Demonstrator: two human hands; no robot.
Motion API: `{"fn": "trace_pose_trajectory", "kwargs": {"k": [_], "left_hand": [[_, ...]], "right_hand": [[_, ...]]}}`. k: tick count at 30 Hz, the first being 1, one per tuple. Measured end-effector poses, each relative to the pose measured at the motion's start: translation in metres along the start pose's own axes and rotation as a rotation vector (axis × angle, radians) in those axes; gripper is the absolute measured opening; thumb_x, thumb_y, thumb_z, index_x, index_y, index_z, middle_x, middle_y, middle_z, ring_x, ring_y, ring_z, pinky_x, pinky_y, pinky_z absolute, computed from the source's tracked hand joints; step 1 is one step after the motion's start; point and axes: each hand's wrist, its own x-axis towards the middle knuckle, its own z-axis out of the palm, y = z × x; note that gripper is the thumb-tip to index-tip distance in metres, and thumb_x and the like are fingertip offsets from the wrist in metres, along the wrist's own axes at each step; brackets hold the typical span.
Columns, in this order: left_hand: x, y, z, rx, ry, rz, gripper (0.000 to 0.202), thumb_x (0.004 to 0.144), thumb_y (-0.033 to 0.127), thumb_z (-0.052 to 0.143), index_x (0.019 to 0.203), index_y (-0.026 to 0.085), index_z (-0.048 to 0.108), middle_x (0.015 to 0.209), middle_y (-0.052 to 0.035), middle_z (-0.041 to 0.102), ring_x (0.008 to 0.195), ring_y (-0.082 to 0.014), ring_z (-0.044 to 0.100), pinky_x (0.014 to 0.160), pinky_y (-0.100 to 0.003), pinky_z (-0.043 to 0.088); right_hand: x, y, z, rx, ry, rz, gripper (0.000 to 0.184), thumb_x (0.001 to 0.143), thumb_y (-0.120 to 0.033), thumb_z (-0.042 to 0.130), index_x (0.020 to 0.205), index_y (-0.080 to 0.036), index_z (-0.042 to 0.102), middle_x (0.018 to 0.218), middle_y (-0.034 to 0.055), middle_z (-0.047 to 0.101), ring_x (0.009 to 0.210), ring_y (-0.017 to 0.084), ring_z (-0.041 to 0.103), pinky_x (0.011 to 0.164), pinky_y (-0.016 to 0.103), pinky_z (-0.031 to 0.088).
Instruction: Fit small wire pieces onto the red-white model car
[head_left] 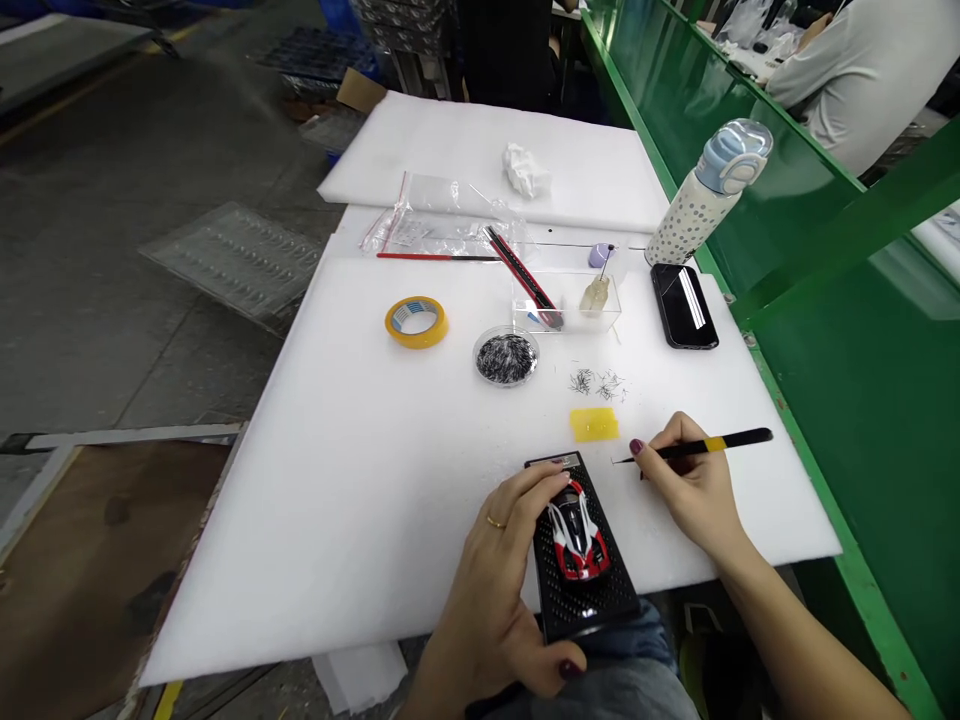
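My left hand grips a black base plate at the near edge of the white foam sheet, fingers curled over a small red, white and black model car fixed on it. My right hand pinches black tweezers with a yellow band, the tip pointing left just above the car. A yellow pad and a scatter of tiny dark parts lie on the foam right behind the tweezers.
A round dish of dark parts, a yellow tape roll, a clear box with tools, a phone and a spotted bottle stand farther back. A green rail borders the right. Another person sits beyond it.
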Motion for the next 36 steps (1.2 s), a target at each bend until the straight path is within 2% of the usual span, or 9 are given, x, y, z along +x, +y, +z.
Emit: {"fn": "trace_pose_trajectory", "kwargs": {"k": [3,8,11,16,21,26,31,36], "left_hand": [[-0.001,-0.001,0.000,-0.011,-0.013,-0.015,0.097,0.078,0.097,0.036,0.151,0.033,0.041,0.148,-0.0112,0.053,0.135,-0.0364,0.055,0.112,-0.053,0.046],[-0.002,-0.003,0.000,0.010,-0.017,-0.008,0.100,0.074,0.097,0.047,0.151,0.033,0.040,0.147,-0.0114,0.053,0.134,-0.0364,0.055,0.112,-0.051,0.045],[-0.001,-0.003,0.000,0.013,-0.022,-0.001,0.097,0.077,0.096,0.043,0.151,0.032,0.041,0.147,-0.0121,0.054,0.133,-0.0367,0.056,0.111,-0.051,0.045],[-0.002,0.000,-0.002,0.029,-0.017,0.006,0.088,0.084,0.089,0.046,0.151,0.032,0.042,0.147,-0.0126,0.054,0.133,-0.0364,0.057,0.110,-0.052,0.047],[-0.001,0.000,-0.002,0.024,-0.009,0.003,0.091,0.082,0.090,0.047,0.149,0.029,0.046,0.145,-0.0140,0.057,0.131,-0.0382,0.058,0.109,-0.053,0.049],[0.000,-0.002,-0.001,0.014,0.001,0.013,0.090,0.082,0.090,0.047,0.150,0.032,0.045,0.145,-0.0116,0.056,0.132,-0.0359,0.058,0.110,-0.051,0.049],[0.000,-0.002,-0.001,0.016,-0.010,0.010,0.089,0.083,0.090,0.045,0.150,0.031,0.044,0.146,-0.0128,0.056,0.132,-0.0365,0.058,0.110,-0.051,0.048],[0.001,-0.003,0.000,0.026,-0.019,0.011,0.089,0.083,0.090,0.045,0.150,0.032,0.043,0.145,-0.0115,0.055,0.132,-0.0359,0.057,0.110,-0.050,0.047]], "right_hand": [[0.003,-0.001,-0.004,0.007,-0.052,0.035,0.030,0.082,-0.039,0.076,0.067,-0.023,0.055,0.057,-0.0006,0.058,0.048,0.012,0.045,0.043,0.025,0.034],[0.009,-0.004,-0.007,0.014,-0.099,0.091,0.028,0.080,-0.040,0.074,0.067,-0.022,0.057,0.056,0.0003,0.060,0.049,0.012,0.048,0.044,0.024,0.034],[0.012,-0.006,-0.005,-0.018,-0.114,0.116,0.028,0.079,-0.040,0.072,0.066,-0.022,0.055,0.055,0.0002,0.060,0.048,0.012,0.048,0.044,0.025,0.034],[0.015,-0.007,-0.003,-0.053,-0.115,0.144,0.027,0.078,-0.040,0.070,0.066,-0.022,0.054,0.054,0.0001,0.060,0.048,0.012,0.048,0.046,0.025,0.034],[0.017,-0.009,-0.003,-0.049,-0.099,0.173,0.028,0.076,-0.043,0.069,0.065,-0.023,0.053,0.052,-0.0003,0.058,0.046,0.011,0.045,0.045,0.025,0.032],[0.017,-0.007,-0.002,-0.056,-0.109,0.183,0.028,0.075,-0.044,0.070,0.066,-0.023,0.054,0.054,0.0004,0.059,0.048,0.012,0.048,0.046,0.026,0.033],[0.016,-0.006,-0.002,-0.038,-0.118,0.175,0.028,0.076,-0.042,0.071,0.067,-0.023,0.055,0.055,0.0010,0.061,0.049,0.013,0.050,0.046,0.026,0.035],[0.015,-0.007,-0.005,0.042,-0.115,0.157,0.031,0.077,-0.042,0.076,0.065,-0.021,0.057,0.052,0.0009,0.060,0.045,0.010,0.045,0.044,0.024,0.031]]}}
